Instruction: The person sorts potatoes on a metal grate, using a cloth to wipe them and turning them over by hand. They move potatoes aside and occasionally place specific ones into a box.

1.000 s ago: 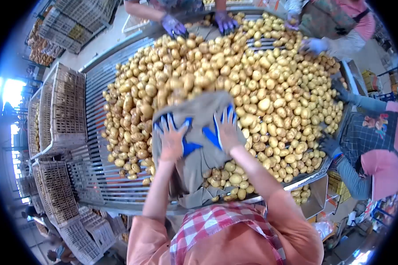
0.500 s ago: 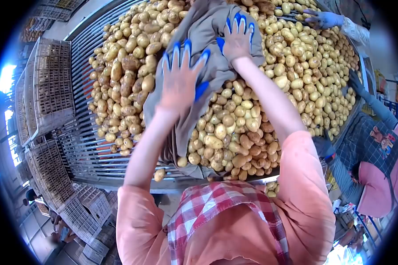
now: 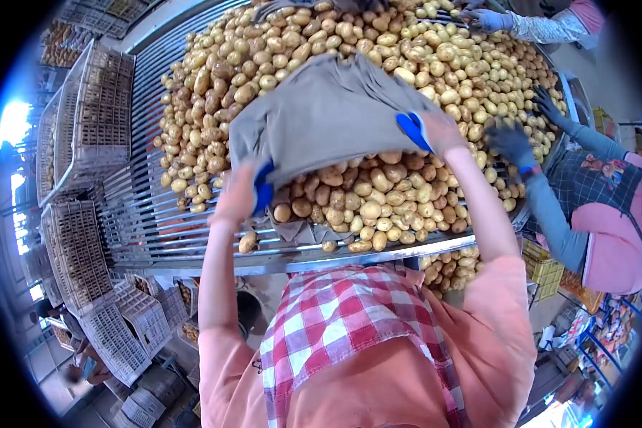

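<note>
A grey-brown cloth (image 3: 328, 114) is spread over part of a big heap of potatoes (image 3: 385, 196). My left hand (image 3: 241, 191), in a blue-palmed glove, is closed at the cloth's near left corner, slightly blurred. At the near right corner my right hand (image 3: 435, 133), gloved alike, grips the cloth, its blue thumb lying along the fabric. The near edge between both hands is raised a little, with potatoes showing just below it. My fingertips are partly hidden by the cloth and gloves.
The heap lies on a slatted metal table (image 3: 171, 246). Plastic crates (image 3: 101, 107) stand along the left. A co-worker's dark gloved hand (image 3: 510, 143) is over the potatoes on the right; another person's gloved hand (image 3: 488, 20) is at the far right. A loose potato (image 3: 248, 241) lies near the front edge.
My hands were spread flat on the bunched cloth; now they grip its near corners, closer to me and farther apart. The cloth is spread wider. The co-worker's dark glove has moved onto the potatoes.
</note>
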Tool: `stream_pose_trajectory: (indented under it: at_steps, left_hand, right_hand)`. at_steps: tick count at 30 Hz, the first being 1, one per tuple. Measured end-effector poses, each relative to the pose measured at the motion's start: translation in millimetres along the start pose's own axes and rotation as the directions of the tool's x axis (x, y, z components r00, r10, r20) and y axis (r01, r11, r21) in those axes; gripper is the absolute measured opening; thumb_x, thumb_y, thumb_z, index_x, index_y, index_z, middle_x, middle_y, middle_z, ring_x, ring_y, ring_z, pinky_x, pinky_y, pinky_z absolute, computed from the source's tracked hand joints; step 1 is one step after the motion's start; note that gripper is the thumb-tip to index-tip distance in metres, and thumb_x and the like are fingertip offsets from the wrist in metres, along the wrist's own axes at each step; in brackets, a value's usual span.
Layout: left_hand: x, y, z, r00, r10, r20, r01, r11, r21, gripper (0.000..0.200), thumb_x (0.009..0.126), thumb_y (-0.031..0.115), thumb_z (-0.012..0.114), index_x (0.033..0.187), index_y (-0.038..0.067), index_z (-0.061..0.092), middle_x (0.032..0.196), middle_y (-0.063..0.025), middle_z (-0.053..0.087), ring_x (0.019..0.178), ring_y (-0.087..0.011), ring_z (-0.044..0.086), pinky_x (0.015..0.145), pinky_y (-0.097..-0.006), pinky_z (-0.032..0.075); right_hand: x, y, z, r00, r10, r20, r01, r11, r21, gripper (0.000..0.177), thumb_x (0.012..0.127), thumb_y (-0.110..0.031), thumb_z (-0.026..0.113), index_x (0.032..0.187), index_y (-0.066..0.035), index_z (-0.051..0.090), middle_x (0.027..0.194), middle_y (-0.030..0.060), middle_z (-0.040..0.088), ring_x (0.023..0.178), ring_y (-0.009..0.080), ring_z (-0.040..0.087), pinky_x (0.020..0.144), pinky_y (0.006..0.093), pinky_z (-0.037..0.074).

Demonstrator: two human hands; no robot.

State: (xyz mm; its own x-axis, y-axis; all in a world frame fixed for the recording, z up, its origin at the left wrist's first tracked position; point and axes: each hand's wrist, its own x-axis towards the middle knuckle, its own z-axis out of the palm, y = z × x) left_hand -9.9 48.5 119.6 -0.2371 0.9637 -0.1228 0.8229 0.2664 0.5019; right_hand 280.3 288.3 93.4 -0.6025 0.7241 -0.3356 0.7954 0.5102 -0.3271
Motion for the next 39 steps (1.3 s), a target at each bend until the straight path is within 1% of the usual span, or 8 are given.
stream_pose_trajectory:
  at_steps: [4,11,18,24,28,30,33,39]
  left_hand:
    - [-60,26,26,0.834,0.257,0.489,-0.280,0.960,-0.026,0.051,0.078,0.018,0.057,0.128,0.015,0.047,0.133,-0.0173,0.040,0.128,-0.0371,0.031,0.106,-0.0476,0.023]
    - [-11,34,109,0.920,0.004,0.392,-0.187,0.883,0.430,0.058,0.079,0.029,0.057,0.134,0.024,0.040,0.135,-0.0142,0.039,0.127,-0.0395,0.030,0.103,-0.0623,0.015]
    - [127,42,114,0.861,-0.103,0.498,-0.200,0.832,0.518,0.051,0.078,0.011,0.049,0.128,0.022,0.047,0.126,-0.0112,0.048,0.119,-0.0310,0.042,0.100,-0.0553,0.028]
    - [284,46,98,0.796,0.605,-0.004,-0.601,0.791,0.111,0.066,0.071,0.034,0.066,0.131,0.015,0.045,0.132,-0.0144,0.045,0.124,-0.0295,0.039,0.103,-0.0361,0.031]
    - [354,56,104,0.985,0.159,0.067,-0.158,0.987,-0.024,0.087,0.066,0.046,0.069,0.137,0.014,0.031,0.128,-0.0195,0.047,0.119,-0.0358,0.042,0.102,-0.0383,0.033]
    - [366,55,99,0.982,-0.002,0.189,-0.008,0.999,0.053,0.088,0.066,0.046,0.068,0.138,0.014,0.028,0.124,-0.0231,0.047,0.117,-0.0385,0.043,0.099,-0.0415,0.036]
    - [322,52,84,0.983,0.044,0.178,-0.058,0.995,0.075,0.078,0.070,0.027,0.071,0.136,0.013,0.032,0.124,-0.0234,0.049,0.118,-0.0365,0.044,0.098,-0.0389,0.036]
    - [203,43,73,0.885,0.234,0.403,-0.222,0.972,-0.078,0.079,0.072,0.035,0.066,0.137,0.008,0.030,0.125,-0.0227,0.048,0.113,-0.0374,0.048,0.094,-0.0401,0.039]
  right_hand:
    - [-80,39,49,0.985,0.146,-0.093,-0.149,0.988,-0.030,0.042,0.084,-0.044,0.052,0.104,-0.008,0.061,0.103,0.0241,0.059,0.096,0.0362,0.056,0.080,0.0453,0.043]
    - [-80,-12,143,0.890,-0.116,-0.441,0.059,0.988,-0.140,0.048,0.082,-0.025,0.049,0.123,0.001,0.046,0.117,0.0226,0.048,0.108,0.0345,0.045,0.092,0.0482,0.034]
    - [76,50,135,0.966,-0.012,-0.258,-0.011,0.996,-0.087,0.049,0.083,-0.015,0.041,0.129,0.001,0.040,0.127,0.0224,0.044,0.118,0.0342,0.042,0.100,0.0434,0.031]
    - [225,83,31,0.983,-0.005,-0.185,0.038,0.984,0.173,0.046,0.088,-0.024,0.038,0.129,-0.004,0.043,0.132,0.0158,0.045,0.120,0.0288,0.044,0.103,0.0380,0.031]
    - [299,82,-30,0.998,-0.064,-0.028,0.069,0.971,0.227,0.045,0.088,-0.026,0.039,0.125,-0.003,0.048,0.129,0.0159,0.049,0.118,0.0289,0.048,0.100,0.0369,0.035]
    - [349,90,-10,0.995,0.048,0.082,-0.038,0.992,-0.119,0.038,0.082,-0.023,0.048,0.112,-0.001,0.058,0.113,0.0208,0.058,0.103,0.0329,0.058,0.088,0.0382,0.044]
    - [299,79,-2,0.979,0.203,-0.019,-0.195,0.959,0.208,0.040,0.082,-0.027,0.045,0.106,0.000,0.062,0.113,0.0213,0.057,0.104,0.0334,0.057,0.088,0.0384,0.044]
    - [125,38,34,0.996,-0.075,0.039,0.082,0.976,-0.203,0.033,0.084,-0.013,0.041,0.110,0.001,0.056,0.128,0.0154,0.046,0.121,0.0288,0.041,0.100,0.0392,0.033]
